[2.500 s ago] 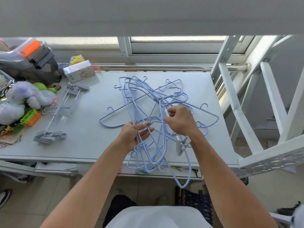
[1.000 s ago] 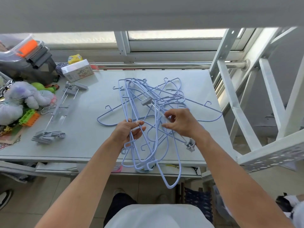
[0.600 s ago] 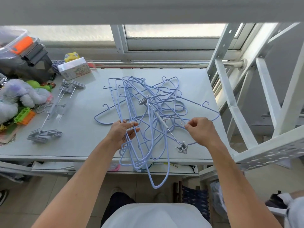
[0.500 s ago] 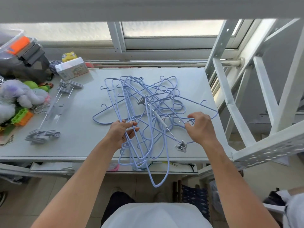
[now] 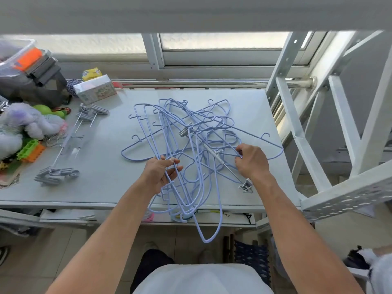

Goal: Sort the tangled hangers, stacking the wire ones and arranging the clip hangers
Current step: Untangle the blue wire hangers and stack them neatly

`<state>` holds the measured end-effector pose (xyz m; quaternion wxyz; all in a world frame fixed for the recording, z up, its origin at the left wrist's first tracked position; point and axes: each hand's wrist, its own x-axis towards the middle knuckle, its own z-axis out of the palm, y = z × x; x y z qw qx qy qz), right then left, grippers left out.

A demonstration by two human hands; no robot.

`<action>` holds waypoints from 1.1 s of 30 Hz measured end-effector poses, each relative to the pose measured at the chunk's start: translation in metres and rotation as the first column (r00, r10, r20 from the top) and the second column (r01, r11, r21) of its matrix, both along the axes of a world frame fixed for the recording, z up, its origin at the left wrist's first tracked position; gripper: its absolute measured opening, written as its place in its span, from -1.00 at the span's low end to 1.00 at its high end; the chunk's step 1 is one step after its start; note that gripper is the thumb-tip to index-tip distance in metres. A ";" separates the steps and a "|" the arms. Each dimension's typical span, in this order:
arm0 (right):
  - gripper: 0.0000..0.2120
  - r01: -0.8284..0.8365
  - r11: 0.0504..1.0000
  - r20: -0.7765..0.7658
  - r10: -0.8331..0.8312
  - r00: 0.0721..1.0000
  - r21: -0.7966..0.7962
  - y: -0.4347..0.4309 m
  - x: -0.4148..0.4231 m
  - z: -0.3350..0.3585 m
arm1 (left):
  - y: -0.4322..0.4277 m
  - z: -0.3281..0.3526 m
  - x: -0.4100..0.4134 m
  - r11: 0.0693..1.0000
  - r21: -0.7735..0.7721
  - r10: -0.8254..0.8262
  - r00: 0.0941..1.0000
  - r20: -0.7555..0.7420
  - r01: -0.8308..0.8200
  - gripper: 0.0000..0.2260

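A tangle of pale blue wire hangers [image 5: 191,132] covers the middle of the grey table [image 5: 101,166]; some loops hang over the near edge. My left hand [image 5: 161,172] grips a bundle of blue wires near the front. My right hand [image 5: 251,162] pinches the blue wires at the tangle's right side. A metal clip hanger [image 5: 212,152] runs diagonally through the tangle, one grey clip up at its centre, the other clip [image 5: 246,185] beside my right wrist. Several clip hangers [image 5: 63,145] lie side by side on the table's left part.
At far left sit a plush toy [image 5: 27,122], green and orange plastic pieces [image 5: 30,150], a small printed box [image 5: 95,89] and a dark bin [image 5: 31,81]. A white metal frame [image 5: 318,134] rises along the table's right edge. A steel rail [image 5: 201,82] runs behind.
My right hand moved from the tangle's centre to its right side and took hold of wires there. The clip hanger's lower clip now lies on the table. My left hand kept its grip.
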<state>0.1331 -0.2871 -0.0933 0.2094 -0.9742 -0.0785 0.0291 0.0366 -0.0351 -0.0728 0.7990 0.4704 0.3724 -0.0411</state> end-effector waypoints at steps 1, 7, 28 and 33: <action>-0.75 -0.001 1.000 0.004 0.001 1.000 0.014 0.000 0.000 -0.001 | 0.000 0.000 0.000 1.000 0.001 0.002 1.000 -0.001 -0.002 -0.77; -0.59 0.030 0.978 -0.077 -0.014 0.997 0.207 -0.007 -0.001 0.000 | 0.002 -0.002 0.002 1.000 -0.012 0.015 1.000 0.002 -0.015 -0.77; -0.29 0.217 0.976 -0.376 -0.197 0.905 0.011 0.013 0.021 0.028 | -0.004 -0.006 0.002 1.000 0.028 0.013 1.000 -0.013 -0.013 -0.79; -0.62 -0.031 0.984 -0.105 0.050 0.993 0.177 0.031 -0.037 0.045 | -0.005 -0.003 0.004 0.998 0.039 0.051 0.998 -0.021 -0.050 -0.79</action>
